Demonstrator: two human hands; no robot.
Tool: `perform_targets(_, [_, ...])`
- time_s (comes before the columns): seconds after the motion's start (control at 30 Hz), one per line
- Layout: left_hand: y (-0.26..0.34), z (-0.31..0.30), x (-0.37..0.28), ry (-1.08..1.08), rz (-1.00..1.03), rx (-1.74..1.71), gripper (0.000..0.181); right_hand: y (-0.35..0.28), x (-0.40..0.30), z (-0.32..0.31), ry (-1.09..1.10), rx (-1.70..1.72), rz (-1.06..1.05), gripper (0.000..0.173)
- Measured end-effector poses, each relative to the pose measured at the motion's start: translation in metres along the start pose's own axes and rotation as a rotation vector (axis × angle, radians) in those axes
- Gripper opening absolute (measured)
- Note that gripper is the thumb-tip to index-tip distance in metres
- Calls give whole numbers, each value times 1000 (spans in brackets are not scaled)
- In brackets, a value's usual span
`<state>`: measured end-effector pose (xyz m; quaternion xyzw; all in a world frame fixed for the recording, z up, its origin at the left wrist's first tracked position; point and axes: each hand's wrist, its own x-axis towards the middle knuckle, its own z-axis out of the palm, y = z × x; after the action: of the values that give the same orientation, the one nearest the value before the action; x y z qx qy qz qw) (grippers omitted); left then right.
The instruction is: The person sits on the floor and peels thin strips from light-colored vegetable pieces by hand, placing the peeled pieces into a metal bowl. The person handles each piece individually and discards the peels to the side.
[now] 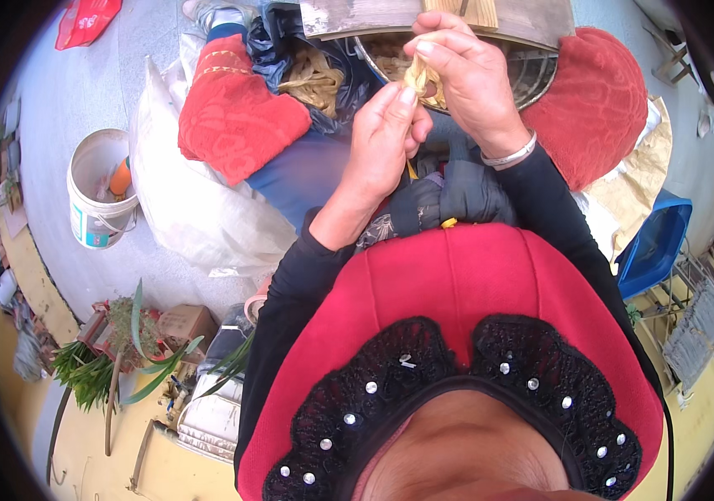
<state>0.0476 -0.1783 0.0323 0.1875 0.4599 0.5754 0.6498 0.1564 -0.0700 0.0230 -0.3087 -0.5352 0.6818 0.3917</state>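
A small twisted bundle of pale yellow fibrous strips (418, 75) is pinched between both my hands. My left hand (387, 134) grips its lower end with thumb and fingertips. Higher and to the right, my right hand (473, 78) holds the upper part, with a bracelet round that wrist. Below the strips is a round metal-rimmed container (542, 78), partly hidden by my right hand and a wooden board (363, 19) across its far side. More tan strips (314, 81) lie in a dark plastic bag (354, 78) to the left.
Red cloths cover my left leg (238, 113) and right knee (595, 106). A white sack (188, 206) lies at left, beside a white bucket (91, 206) with an orange object inside. Farther right stands a blue plastic stool (657, 250). Potted plants (91, 376) are lower left.
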Motion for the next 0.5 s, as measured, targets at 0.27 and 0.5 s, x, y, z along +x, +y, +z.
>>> perform_targets(0.27, [4,-28,1,250,615,1035,23,-27,-5,-1,-114,-253,53,27])
perform_targets(0.5, [9,-30,10,195,848,1220,24,-35,-2,-12,-413,-758,-43,25])
